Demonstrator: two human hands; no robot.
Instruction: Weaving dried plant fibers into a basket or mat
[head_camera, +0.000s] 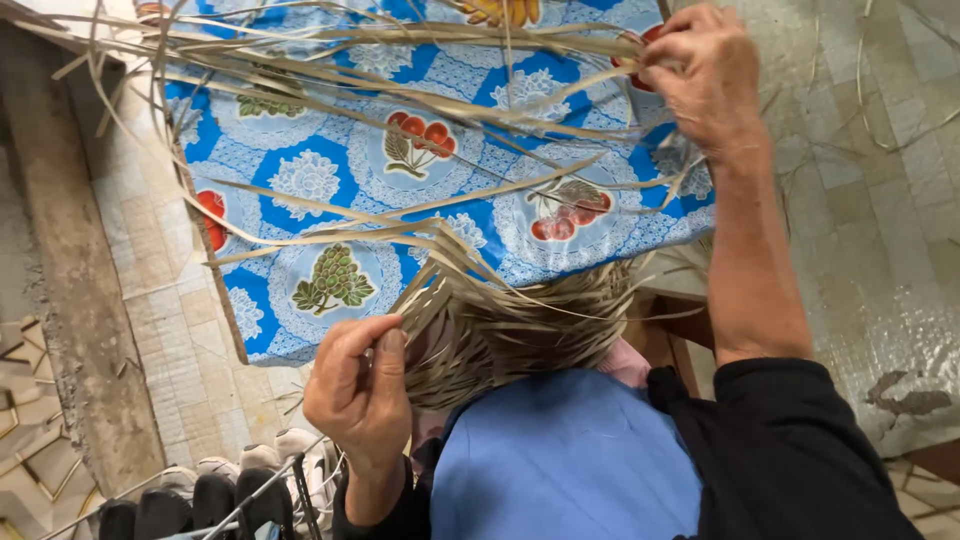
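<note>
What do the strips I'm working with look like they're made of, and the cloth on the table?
Strips: likely dried leaf or grass fibre; pale tan, matte, flat, thin, curling at the ends. Tablecloth: probably plastic-coated; smooth with a slight sheen, printed blue and white with fruit.

I see my left hand (358, 385) pinching the gathered end of a bundle of dry straw strips (500, 335), while my right hand (705, 75) grips their far ends above the blue fruit-patterned cloth (320, 180) covering the surface.

Soft even daylight, faint shadows, sharp centre, slight wide-angle bending at edges
</note>
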